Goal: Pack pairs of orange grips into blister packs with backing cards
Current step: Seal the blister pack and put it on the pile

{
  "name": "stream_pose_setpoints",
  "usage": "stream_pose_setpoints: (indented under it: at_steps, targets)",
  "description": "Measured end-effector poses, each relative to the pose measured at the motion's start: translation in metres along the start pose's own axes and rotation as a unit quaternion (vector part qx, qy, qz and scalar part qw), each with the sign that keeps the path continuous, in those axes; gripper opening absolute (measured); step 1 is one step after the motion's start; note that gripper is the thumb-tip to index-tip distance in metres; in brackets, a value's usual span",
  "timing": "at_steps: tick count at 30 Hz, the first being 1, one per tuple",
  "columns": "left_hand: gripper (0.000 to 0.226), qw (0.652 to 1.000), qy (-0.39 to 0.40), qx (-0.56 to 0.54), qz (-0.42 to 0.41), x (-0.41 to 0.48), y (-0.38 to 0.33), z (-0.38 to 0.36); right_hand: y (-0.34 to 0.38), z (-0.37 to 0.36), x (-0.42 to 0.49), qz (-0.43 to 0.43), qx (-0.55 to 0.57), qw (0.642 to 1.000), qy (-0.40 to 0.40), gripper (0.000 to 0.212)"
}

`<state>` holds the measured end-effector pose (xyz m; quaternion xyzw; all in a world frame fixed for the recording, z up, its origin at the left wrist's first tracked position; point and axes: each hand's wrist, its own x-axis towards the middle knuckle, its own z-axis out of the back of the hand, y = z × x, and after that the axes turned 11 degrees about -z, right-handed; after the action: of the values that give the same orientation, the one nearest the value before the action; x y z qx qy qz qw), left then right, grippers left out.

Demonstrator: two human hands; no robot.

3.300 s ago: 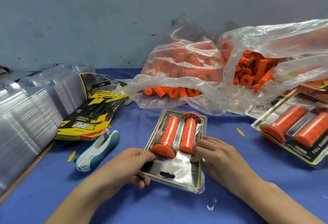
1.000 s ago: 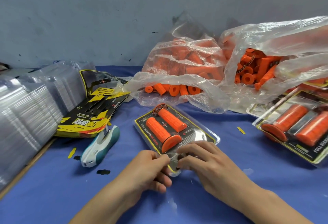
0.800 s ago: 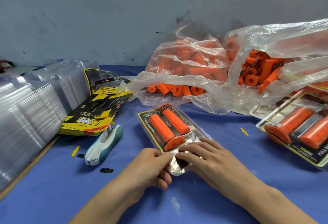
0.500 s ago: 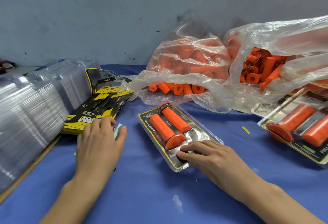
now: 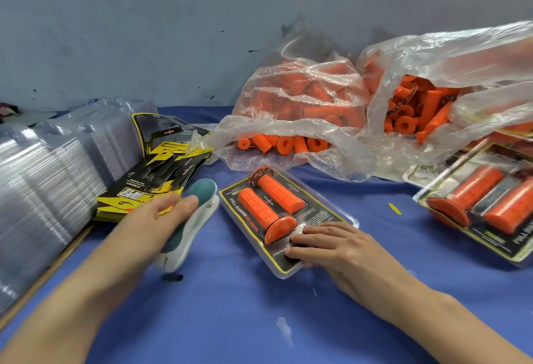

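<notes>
Since the two clear bags (image 5: 305,98) at the back of the blue surface (image 5: 230,320) are full of loose orange grips (image 5: 284,144), most of the job is judged to lie ahead. A tall stack of empty blister shells (image 5: 43,179) on the far left supports this: plenty of supply unused.

Done so far, as visible: finished packs (image 5: 484,207) at the right edge, at least two overlapping; exact count cannot be told.

Backing cards (image 5: 155,181), black and yellow, are fanned beside the shells, awaiting use.

Pack in hand: one blister pack (image 5: 284,219) lies flat at centre, angled, two grips seated side by side over its card. Filling looks complete; sealing judged pending.

Teal-and-white stapler (image 5: 196,219), just left of the pack, is gripped by the left hand (image 5: 150,228), thumb over its top, nose towards the pack.

Right hand (image 5: 331,245): fingers straight, pressing the pack's near end down, grasping nothing.

Next expected: staple, set aside, repeat.
</notes>
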<state>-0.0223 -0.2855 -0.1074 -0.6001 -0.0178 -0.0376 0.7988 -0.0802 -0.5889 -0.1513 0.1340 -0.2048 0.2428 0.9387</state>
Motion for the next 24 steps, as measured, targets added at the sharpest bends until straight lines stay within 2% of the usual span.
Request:
stream_pose_setpoints:
  at_steps: [1,3,5,7,9,12,15,19,21,24]
  targets:
    - [0.063,0.991,0.074,-0.095,0.050,-0.003,0.000,0.003,0.000,0.001,-0.001,-0.001,-0.002,1.000,0.001,0.036]
    - [0.053,0.957,0.193,-0.178,0.127,-0.008,0.001,0.004,0.001,0.002,-0.002,0.000,-0.010,1.000,0.003,0.043]
    - [0.053,0.933,0.247,-0.165,0.204,-0.008,0.005,-0.002,0.002,0.003,-0.002,-0.003,-0.007,1.000,0.010,0.046]
    - [0.055,0.929,0.267,-0.094,0.239,-0.006,0.009,-0.007,0.001,0.003,-0.001,-0.005,-0.002,1.000,0.017,0.046]
    - [0.054,0.926,0.301,-0.036,0.226,-0.010,0.010,-0.007,0.000,0.002,-0.001,-0.008,-0.001,1.000,0.021,0.046]
    - [0.063,0.924,0.342,-0.022,0.169,-0.024,0.005,-0.011,0.001,0.002,-0.002,-0.012,0.001,1.000,0.019,0.045]
    - [0.068,0.929,0.347,-0.016,0.131,-0.030,-0.001,-0.027,0.002,0.001,-0.002,-0.008,0.006,1.000,0.002,0.047]
    - [0.066,0.936,0.332,-0.029,0.111,-0.031,-0.003,-0.049,0.004,0.002,-0.001,0.002,0.023,1.000,-0.007,0.066]
    - [0.063,0.936,0.331,-0.025,0.112,-0.031,-0.004,-0.055,0.003,0.001,-0.001,0.006,0.020,1.000,-0.013,0.061]
    - [0.070,0.936,0.332,-0.027,0.114,-0.027,-0.004,-0.058,0.001,-0.002,-0.001,0.007,0.018,0.999,-0.029,0.047]
